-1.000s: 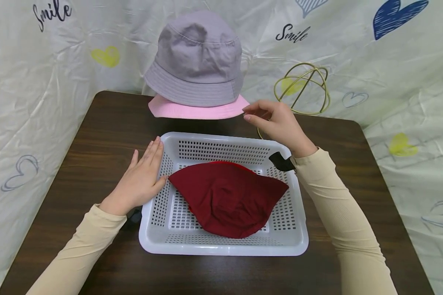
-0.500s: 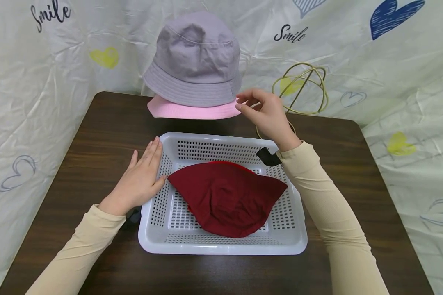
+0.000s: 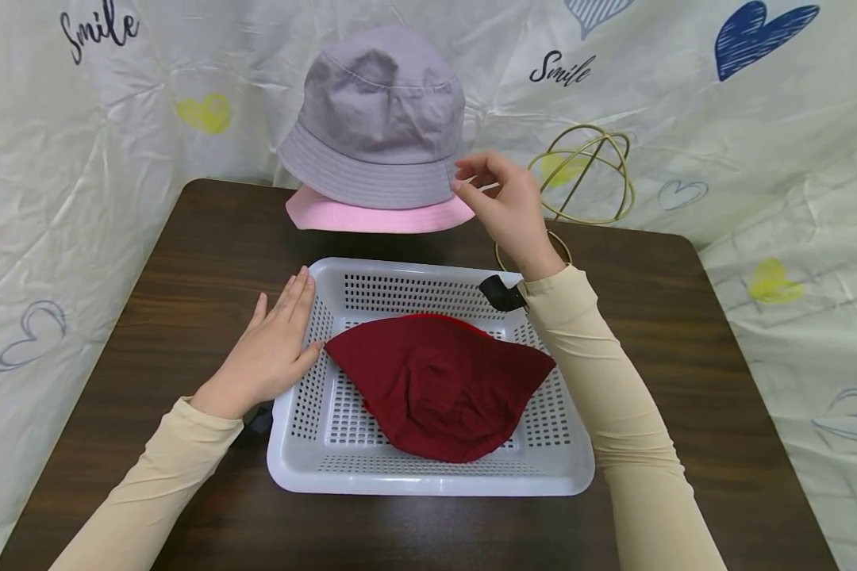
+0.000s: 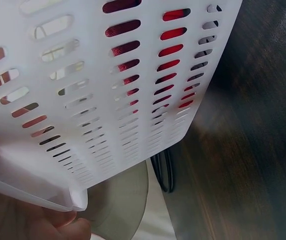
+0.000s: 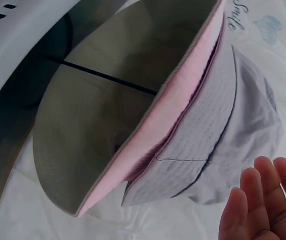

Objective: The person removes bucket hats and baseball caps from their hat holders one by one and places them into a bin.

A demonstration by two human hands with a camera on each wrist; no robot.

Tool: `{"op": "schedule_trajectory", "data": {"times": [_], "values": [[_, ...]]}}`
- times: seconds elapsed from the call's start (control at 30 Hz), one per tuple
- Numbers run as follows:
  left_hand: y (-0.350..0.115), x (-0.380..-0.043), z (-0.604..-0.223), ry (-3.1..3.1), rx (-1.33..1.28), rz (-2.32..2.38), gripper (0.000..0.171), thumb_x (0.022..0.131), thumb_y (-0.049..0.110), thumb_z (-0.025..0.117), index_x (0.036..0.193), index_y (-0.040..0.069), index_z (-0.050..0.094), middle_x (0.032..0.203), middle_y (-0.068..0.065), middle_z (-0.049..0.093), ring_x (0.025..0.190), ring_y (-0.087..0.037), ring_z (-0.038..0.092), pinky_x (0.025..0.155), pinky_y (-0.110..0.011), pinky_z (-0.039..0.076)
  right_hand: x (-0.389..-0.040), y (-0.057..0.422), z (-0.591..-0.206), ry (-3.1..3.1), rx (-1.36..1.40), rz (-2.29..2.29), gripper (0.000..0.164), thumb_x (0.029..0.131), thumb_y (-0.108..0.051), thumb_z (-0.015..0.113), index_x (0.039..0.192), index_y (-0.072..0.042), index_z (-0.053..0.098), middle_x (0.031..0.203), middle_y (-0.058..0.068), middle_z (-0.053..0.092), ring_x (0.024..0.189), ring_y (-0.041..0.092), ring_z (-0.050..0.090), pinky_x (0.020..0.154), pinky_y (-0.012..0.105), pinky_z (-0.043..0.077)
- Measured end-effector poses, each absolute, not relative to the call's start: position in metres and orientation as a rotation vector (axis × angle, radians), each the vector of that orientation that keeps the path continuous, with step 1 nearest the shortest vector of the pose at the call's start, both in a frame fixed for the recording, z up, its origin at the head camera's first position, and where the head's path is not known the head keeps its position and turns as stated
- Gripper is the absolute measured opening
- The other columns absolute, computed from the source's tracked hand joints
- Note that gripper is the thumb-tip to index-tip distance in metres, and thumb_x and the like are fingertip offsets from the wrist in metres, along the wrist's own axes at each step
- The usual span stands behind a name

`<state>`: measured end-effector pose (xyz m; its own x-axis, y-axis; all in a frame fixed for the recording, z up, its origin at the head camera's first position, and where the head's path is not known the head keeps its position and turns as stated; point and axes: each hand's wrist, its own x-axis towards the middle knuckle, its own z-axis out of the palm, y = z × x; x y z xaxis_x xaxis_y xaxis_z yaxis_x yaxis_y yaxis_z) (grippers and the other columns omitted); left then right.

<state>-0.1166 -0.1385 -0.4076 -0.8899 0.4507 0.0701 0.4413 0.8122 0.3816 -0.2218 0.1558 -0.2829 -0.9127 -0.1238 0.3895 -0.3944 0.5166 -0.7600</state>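
My left hand (image 3: 264, 349) lies along the left rim of a white plastic basket (image 3: 428, 482), fingers stretched out; in the left wrist view its fingertips (image 4: 68, 227) show at the rim. Inside the basket sits a dark red bucket hat (image 3: 443, 388), with a brighter red edge behind it. Beyond the basket, a lavender-grey bucket hat (image 3: 386, 119) is stacked over a pink bucket hat (image 3: 382, 218). My right hand (image 3: 503, 202) is raised beside the grey hat's brim, fingers loosely bent; the right wrist view shows its fingertips (image 5: 250, 190) apart from the fabric.
A gold wire stand (image 3: 624, 178) rises at the back right, partly behind my right hand. The brown wooden table (image 3: 685, 381) carries everything, and a white patterned cloth (image 3: 778, 159) hangs behind it. A dark thin rod (image 5: 108, 77) runs inside the pink hat.
My right hand has moved up and left from the pink brim's right tip to the grey hat's brim. The left hand, basket and hats have stayed put.
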Motion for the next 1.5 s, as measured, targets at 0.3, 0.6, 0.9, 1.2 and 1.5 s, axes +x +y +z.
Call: {"op": "schedule_trajectory", "data": {"times": [0.3,0.6,0.9,1.2,1.5], "values": [[-0.139,-0.115,-0.408,2.972,0.756,0.617,0.081,0.088,0.025,0.055,0.147,-0.008,0.012,0.156,-0.019,0.006,0.142,-0.035,0.010,0.105,-0.066,0.011,-0.231,0.147,-0.282,-2.404,0.389,1.386,0.023,0.085,-0.010,0.068,0.104,0.002,0.068,0.094,0.009,0.067,0.077,0.011,0.057,0.072,0.021,0.048],[-0.139,-0.115,-0.406,2.974,0.739,0.615,0.080,0.088,0.024,0.055,0.147,-0.008,0.012,0.156,-0.019,0.006,0.142,-0.035,0.010,0.105,-0.066,0.010,-0.240,0.135,-0.271,-2.408,0.412,1.347,0.021,0.087,-0.012,0.067,0.104,0.000,0.067,0.097,0.008,0.067,0.080,0.012,0.059,0.073,0.022,0.047],[-0.139,-0.115,-0.407,2.983,0.740,0.618,0.081,0.088,0.025,0.056,0.147,-0.008,0.012,0.156,-0.018,0.005,0.142,-0.036,0.011,0.105,-0.066,0.010,-0.249,0.124,-0.256,-2.424,0.416,1.292,0.021,0.087,-0.014,0.068,0.104,-0.002,0.066,0.101,0.006,0.066,0.084,0.012,0.059,0.075,0.022,0.047],[-0.138,-0.116,-0.408,2.975,0.759,0.611,0.082,0.089,0.027,0.056,0.148,-0.007,0.010,0.156,-0.018,0.004,0.143,-0.034,0.007,0.105,-0.066,0.011,-0.256,0.120,-0.243,-2.467,0.445,1.202,0.024,0.086,-0.013,0.068,0.107,-0.002,0.065,0.103,0.005,0.065,0.085,0.012,0.059,0.076,0.019,0.046],[-0.139,-0.116,-0.409,2.972,0.765,0.611,0.083,0.090,0.033,0.056,0.147,-0.007,0.012,0.157,-0.017,0.003,0.143,-0.034,0.009,0.105,-0.066,0.013,-0.266,0.113,-0.233,-2.571,0.486,1.007,0.034,0.086,-0.014,0.069,0.117,-0.005,0.061,0.112,0.005,0.060,0.094,0.014,0.056,0.082,0.016,0.043]]}}
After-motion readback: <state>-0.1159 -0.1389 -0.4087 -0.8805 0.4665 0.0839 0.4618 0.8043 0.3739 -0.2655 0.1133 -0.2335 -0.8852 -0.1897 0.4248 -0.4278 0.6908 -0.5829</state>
